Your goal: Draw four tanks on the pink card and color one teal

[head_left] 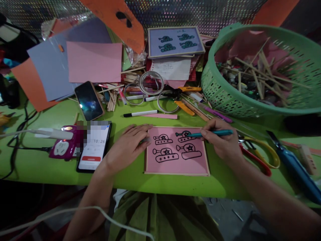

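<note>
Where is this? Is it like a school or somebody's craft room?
It looks like a small craft workspace, though I can't tell if it's at a school or home. You can see the pink coloured card, the green plastic basket of wooden sticks, and the red-and-yellow-handled scissors.

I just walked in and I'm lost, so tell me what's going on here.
The right hand holds a teal pen at the upper-right drawing on a pink card, partly coloured green. The left hand rests at the card's left edge. The other three drawings are black outlines. Behind lies a blue card with four green drawings.
</note>
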The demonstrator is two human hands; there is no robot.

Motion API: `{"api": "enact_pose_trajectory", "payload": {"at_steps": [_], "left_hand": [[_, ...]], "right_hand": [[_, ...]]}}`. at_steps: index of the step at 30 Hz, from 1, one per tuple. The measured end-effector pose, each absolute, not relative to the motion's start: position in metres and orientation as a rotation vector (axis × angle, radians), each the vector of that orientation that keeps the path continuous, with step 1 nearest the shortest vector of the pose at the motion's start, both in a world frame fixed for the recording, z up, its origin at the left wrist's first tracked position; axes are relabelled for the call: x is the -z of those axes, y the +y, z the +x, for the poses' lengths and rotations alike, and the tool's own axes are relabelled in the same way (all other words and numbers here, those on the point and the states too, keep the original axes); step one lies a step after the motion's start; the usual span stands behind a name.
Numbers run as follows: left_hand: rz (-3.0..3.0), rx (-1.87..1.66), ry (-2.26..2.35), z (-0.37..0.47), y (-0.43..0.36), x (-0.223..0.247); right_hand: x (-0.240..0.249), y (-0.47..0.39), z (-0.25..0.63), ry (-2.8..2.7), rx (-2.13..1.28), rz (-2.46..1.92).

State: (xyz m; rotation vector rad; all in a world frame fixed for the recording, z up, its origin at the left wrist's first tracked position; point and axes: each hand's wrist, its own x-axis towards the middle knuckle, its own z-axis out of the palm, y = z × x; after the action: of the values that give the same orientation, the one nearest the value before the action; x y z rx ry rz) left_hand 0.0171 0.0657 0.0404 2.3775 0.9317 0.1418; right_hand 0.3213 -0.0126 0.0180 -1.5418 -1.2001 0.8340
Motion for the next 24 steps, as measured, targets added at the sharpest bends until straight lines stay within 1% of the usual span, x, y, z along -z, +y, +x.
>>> {"api": "enact_pose_trajectory", "payload": {"at_steps": [10,24], "left_hand": [[2.389,-0.155,0.936,0.0166,0.0653,-0.0375],[2.377,-0.145,0.943,0.0174,0.0653,-0.0389]], "right_hand": [[-0.0151,-0.0131,0.3228,-1.187,-0.882,-1.511],[-0.0169,-0.0129,0.3214,-1.217,-0.845,-1.529]]}}
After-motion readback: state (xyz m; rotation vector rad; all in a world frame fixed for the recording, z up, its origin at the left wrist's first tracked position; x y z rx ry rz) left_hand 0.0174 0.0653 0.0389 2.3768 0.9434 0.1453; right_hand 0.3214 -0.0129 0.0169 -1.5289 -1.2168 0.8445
